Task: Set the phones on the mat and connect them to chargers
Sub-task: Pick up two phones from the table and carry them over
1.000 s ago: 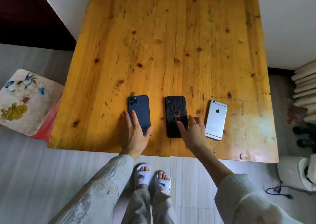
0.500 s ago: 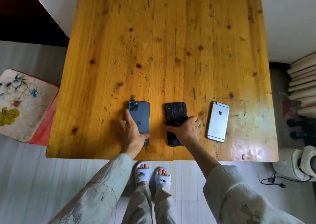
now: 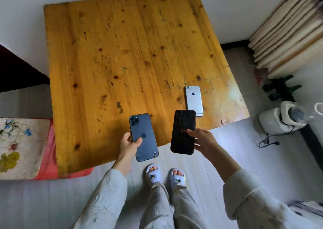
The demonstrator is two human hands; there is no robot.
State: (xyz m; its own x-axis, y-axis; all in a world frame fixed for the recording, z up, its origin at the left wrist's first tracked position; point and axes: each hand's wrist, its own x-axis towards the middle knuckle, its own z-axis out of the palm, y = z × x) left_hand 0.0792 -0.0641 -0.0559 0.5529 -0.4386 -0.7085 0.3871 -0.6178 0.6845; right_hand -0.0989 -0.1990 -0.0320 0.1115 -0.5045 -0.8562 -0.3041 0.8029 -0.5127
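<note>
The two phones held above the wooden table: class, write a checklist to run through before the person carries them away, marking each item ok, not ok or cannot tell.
1. Left hand grips the dark blue phone: ok, thumb across its back.
2. Right hand grips the black-cased phone: ok, thumb on its back.
3. Both held phones are off the yellow wooden table: ok.
4. Blue phone undamaged: not ok, its lower corners look chipped.
5. Silver phone collected: not ok, it lies on the table.
6. Mat and chargers located: cannot tell, none clearly in view.
</note>
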